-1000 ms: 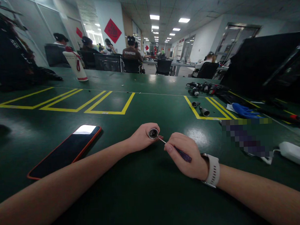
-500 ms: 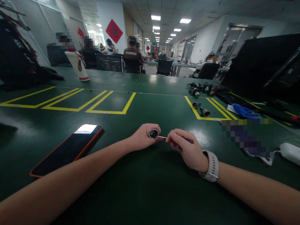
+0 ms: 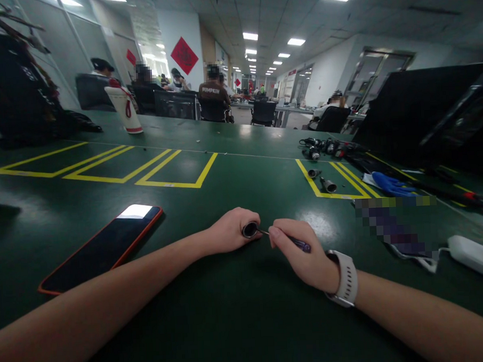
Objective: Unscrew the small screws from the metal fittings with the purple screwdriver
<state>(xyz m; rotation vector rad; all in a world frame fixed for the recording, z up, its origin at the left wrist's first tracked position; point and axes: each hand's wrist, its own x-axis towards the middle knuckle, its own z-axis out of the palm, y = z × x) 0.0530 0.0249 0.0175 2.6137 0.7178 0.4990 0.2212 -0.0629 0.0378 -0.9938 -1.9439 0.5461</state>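
My left hand (image 3: 234, 229) is wrapped around a round metal connector shell (image 3: 250, 230), its open end facing up toward me. In my right hand (image 3: 300, 248) I grip a thin screwdriver (image 3: 302, 245) by its dark purple handle. Its slim shaft points left and meets the side of the shell near my left fingers; exactly where the tip sits is hidden. Two similar metal parts rest inside a yellow taped outline at the right: a small one (image 3: 314, 173) and a larger one (image 3: 328, 185).
An orange-edged phone (image 3: 102, 248) lies by my left forearm. Toward the right are black cabled parts (image 3: 330, 146), a blue glove (image 3: 391, 183), a blurred-out packet (image 3: 396, 230) and a white device (image 3: 475, 256). A white cup (image 3: 126, 108) stands at the far left; people sit beyond.
The screwdriver's shaft has shifted slightly and more of its handle shows. The shell's opening is tilted a little differently. The whole view has moved slightly, with things sitting lower.
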